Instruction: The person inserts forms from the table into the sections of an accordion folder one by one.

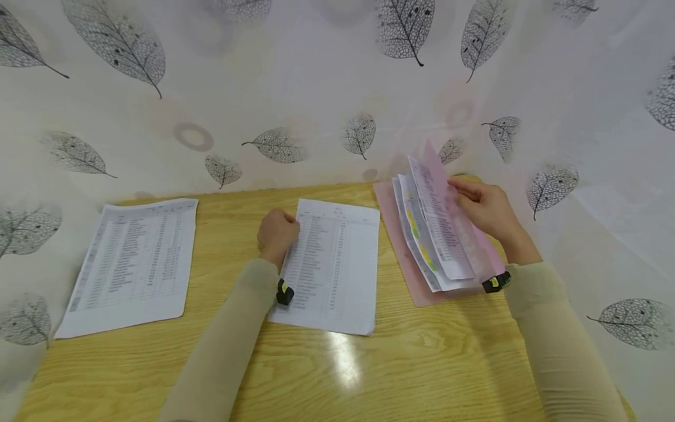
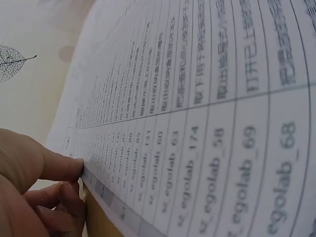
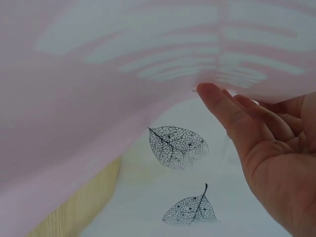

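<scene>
In the head view my left hand (image 1: 278,234) is at the left edge of a printed sheet (image 1: 340,275) in the middle of the table. The left wrist view has its thumb and curled fingers pinching that edge, beside rows of printed text. On the right, my right hand (image 1: 487,212) pinches the raised cover of a pink folder (image 1: 401,266) by its edge. Printed papers (image 1: 440,223) stand partly fanned inside the folder, some with yellow and green highlighting. In the right wrist view the pink cover (image 3: 74,123) arches over the fingertips.
Another printed sheet (image 1: 137,258) lies at the left of the wooden table (image 1: 422,363). A pale cloth with leaf prints (image 1: 316,88) hangs behind the table and along its sides. Each wrist wears a small black device (image 1: 285,292).
</scene>
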The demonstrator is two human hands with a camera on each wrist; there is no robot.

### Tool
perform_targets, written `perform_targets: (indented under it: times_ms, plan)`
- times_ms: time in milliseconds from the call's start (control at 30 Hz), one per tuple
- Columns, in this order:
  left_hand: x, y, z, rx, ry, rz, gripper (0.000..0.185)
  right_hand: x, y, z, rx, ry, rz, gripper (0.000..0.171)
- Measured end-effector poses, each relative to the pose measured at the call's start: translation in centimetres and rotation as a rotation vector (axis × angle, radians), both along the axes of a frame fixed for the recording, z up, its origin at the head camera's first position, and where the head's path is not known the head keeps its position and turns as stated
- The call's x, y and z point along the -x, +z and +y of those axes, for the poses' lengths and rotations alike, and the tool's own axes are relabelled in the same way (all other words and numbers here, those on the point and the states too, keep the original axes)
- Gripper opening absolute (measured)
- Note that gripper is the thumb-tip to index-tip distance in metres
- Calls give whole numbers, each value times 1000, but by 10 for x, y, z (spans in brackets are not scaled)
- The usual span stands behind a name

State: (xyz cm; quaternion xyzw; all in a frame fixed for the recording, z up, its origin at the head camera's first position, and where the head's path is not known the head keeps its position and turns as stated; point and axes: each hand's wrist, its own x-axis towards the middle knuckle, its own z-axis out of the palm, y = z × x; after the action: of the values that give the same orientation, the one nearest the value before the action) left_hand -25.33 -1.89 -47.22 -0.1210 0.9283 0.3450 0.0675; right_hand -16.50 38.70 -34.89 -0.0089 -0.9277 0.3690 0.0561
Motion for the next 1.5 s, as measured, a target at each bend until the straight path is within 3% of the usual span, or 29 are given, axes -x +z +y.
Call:
perform_targets:
  times_ms: [167, 367, 500, 600, 767, 833, 1000, 1167, 1500]
  plan:
    - [-5, 4, 2, -31, 10, -18, 18, 0, 2, -1, -1, -18, -21, 43]
    - [-7, 11, 1, -54, -50, -2, 21, 1, 3, 0, -11, -5, -12, 42]
    - [-2, 9, -6, -121, -92, 1, 29, 0, 3, -1, -13, -10, -15, 42]
    - [3, 6, -13, -241, -92, -77, 36, 1, 2, 0, -18, -1, -14, 42]
    - [9, 2, -21, -480, -16, -262, 36, 3, 1, 0, -17, 5, -12, 42]
    - [10, 3, -22, -525, 8, -283, 35, 3, 1, 0, -13, 5, -10, 42]
    - [8, 7, -22, -632, 43, -265, 35, 4, 0, 0, -7, 9, -6, 42]
    - [7, 10, -21, -730, 20, -232, 37, 3, 1, 0, -7, -2, -9, 42]
    - [6, 12, -19, -757, -28, -193, 40, 2, 3, 2, 25, 14, 15, 40]
